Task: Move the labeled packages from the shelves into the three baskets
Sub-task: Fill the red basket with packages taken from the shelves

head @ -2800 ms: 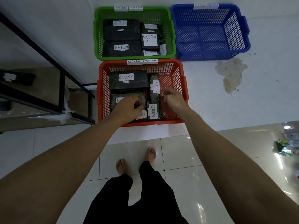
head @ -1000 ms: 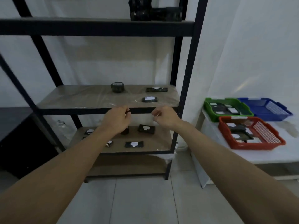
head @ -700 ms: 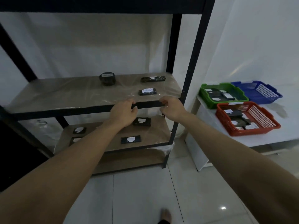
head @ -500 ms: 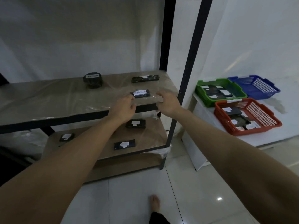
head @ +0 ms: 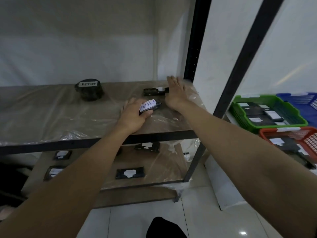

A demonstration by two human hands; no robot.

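On the plastic-covered middle shelf (head: 51, 114), my left hand (head: 133, 114) grips a small black package with a white RETURN label (head: 149, 105), tilted up off the shelf. My right hand (head: 176, 93) reaches further back with fingers spread, its fingertips at the right end of a long black package (head: 152, 91); nothing is in it. A round black package labeled RETURN (head: 89, 89) sits at the back of the shelf. Several labeled black packages lie on the lower shelf (head: 147, 146) (head: 129, 172) (head: 62, 154). The green basket (head: 240, 114), orange basket (head: 267, 134) and blue basket (head: 308, 107) stand at right.
Black uprights of the rack (head: 193, 48) (head: 243, 57) rise on the right, between the shelf and the baskets. The baskets rest on a low white ledge (head: 221, 182). The green and orange baskets hold black labeled packages. White tiled floor (head: 214, 220) lies below.
I turned from the orange basket to the rack and stepped close. My left hand has taken hold of the small RETURN package, and my right hand has reached back to the long package.
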